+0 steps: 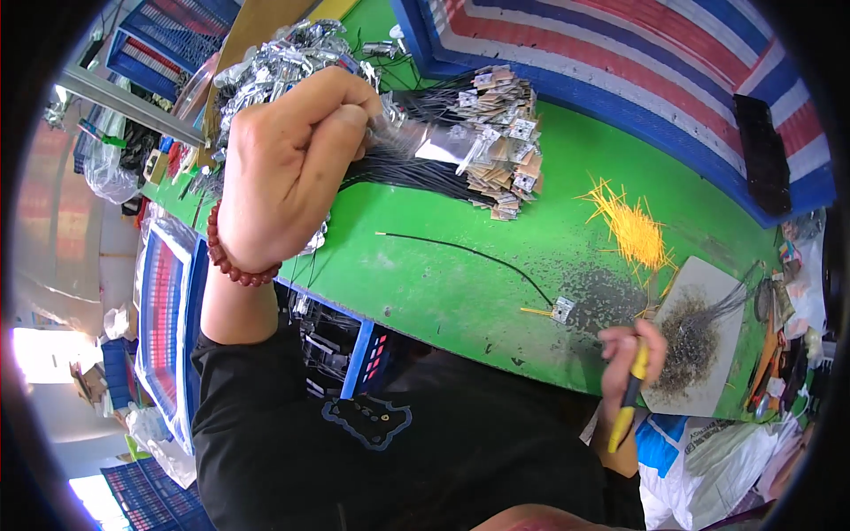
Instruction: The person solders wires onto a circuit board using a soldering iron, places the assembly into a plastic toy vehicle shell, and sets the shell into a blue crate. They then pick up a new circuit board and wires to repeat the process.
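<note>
My left hand point(288, 164), with a red bead bracelet at the wrist, is closed around a silvery foil-wrapped piece point(416, 140) over a bundle of black wires point(416, 173) with small tagged ends point(505, 142). My right hand point(630, 354) grips a yellow and black tool point(629, 398) at the near edge of the green table point(443, 283). A single black wire point(478, 257) with a small connector point(561, 310) lies between the hands.
A heap of silvery foil pieces point(274, 66) lies at the far left. Yellow strands point(633, 230) are scattered on the right. A grey board point(699, 336) carries dark wire clippings. A red, white and blue striped tarp point(637, 53) borders the table.
</note>
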Demonstrator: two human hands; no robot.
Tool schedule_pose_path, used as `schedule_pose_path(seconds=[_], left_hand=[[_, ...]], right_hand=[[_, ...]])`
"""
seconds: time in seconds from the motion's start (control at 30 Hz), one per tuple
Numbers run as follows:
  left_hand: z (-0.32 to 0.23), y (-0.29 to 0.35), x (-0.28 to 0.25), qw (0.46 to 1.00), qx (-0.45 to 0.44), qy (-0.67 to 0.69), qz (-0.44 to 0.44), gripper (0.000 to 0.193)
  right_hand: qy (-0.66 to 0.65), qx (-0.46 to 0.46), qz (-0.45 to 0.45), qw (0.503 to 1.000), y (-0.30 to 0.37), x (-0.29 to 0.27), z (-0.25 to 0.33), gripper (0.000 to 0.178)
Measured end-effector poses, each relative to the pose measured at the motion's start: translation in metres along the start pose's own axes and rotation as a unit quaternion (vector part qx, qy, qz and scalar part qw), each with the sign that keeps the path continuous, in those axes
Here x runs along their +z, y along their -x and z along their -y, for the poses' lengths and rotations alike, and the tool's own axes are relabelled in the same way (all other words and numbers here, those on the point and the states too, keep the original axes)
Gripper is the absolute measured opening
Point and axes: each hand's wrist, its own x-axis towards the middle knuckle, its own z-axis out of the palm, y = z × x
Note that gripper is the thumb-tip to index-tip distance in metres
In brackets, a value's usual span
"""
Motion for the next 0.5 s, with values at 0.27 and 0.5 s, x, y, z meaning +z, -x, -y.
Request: schedule_pose_path(seconds=[0.27,0.5], left_hand=[[-0.032,-0.02,0.053,0.989,0.144,0.009,0.041,0.021],[-0.083,-0.038,0.089,0.951,0.288,0.094,0.056,0.03]], right_hand=[[-0.027,-0.152,0.015,0.988,-0.075,-0.026,0.109,0.023],[-0.024,-0.221,0.069,0.973,-0.14,0.035,0.112,0.047]])
